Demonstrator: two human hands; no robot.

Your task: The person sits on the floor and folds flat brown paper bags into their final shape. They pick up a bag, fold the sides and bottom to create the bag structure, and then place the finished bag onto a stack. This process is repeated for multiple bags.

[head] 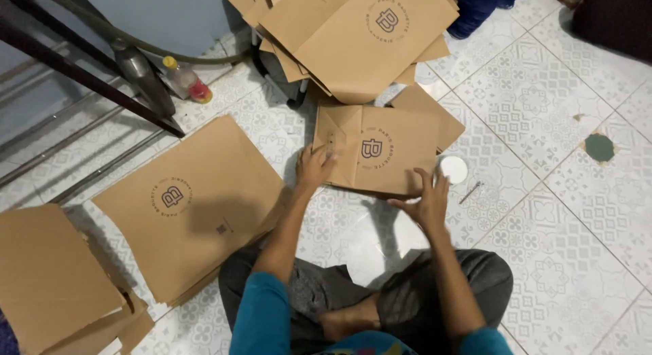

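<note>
A flat brown paper bag [394,148] with a round printed logo lies on the tiled floor in front of me. My left hand [314,168] presses on its folded bottom end at the left. At the bag's near right edge my right hand [428,197] rests with fingers spread, touching that edge. Neither hand grips anything. I sit cross-legged, in blue sleeves and grey trousers.
A stack of finished flat bags [187,205] lies to my left, with more brown sheets [47,280] at the lower left. A heap of bags [360,36] sits ahead. A small white round lid [453,169], a metal pin [471,191], a plastic bottle [187,80] and dark metal legs [81,69] lie around.
</note>
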